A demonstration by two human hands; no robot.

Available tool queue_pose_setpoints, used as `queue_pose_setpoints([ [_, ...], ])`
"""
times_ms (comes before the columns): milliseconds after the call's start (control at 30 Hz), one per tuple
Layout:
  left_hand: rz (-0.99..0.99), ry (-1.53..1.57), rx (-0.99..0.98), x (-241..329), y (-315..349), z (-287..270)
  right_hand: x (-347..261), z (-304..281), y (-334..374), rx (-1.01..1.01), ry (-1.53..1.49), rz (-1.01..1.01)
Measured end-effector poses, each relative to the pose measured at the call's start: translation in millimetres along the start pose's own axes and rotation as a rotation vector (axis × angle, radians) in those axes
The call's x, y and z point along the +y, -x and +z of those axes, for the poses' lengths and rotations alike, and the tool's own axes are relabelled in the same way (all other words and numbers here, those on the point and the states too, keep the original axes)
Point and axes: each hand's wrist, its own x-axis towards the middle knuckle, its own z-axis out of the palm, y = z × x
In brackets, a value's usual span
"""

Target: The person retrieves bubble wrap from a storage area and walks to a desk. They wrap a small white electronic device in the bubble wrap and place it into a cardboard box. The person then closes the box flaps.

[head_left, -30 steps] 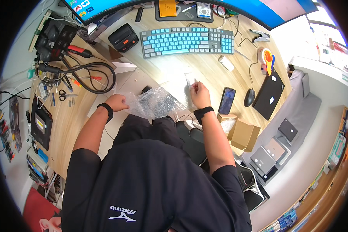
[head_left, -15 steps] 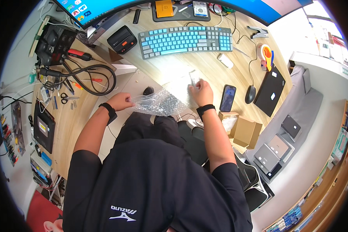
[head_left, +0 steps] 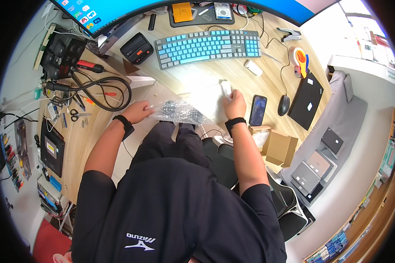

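Both hands, left hand (head_left: 138,111) and right hand (head_left: 235,104), reach forward, apparently gripping a bubble-wrap sheet (head_left: 186,109) stretched between them.

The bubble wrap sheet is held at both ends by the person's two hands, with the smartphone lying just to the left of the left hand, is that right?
Not quite. The head view shows the smartphone lying just right of the right hand, not beside the left hand. The rest stands: both hands hold the bubble wrap sheet at its ends.
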Motion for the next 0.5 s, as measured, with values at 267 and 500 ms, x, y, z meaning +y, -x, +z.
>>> queue_pose_setpoints([
  [267,-0.028,0.049,0.026,9,3,-15,0,3,1,-0.098,-0.153,-0.014],
  [500,-0.049,0.070,0.017,22,-4,-13,-7,1,0,-0.107,-0.008,0.046],
])
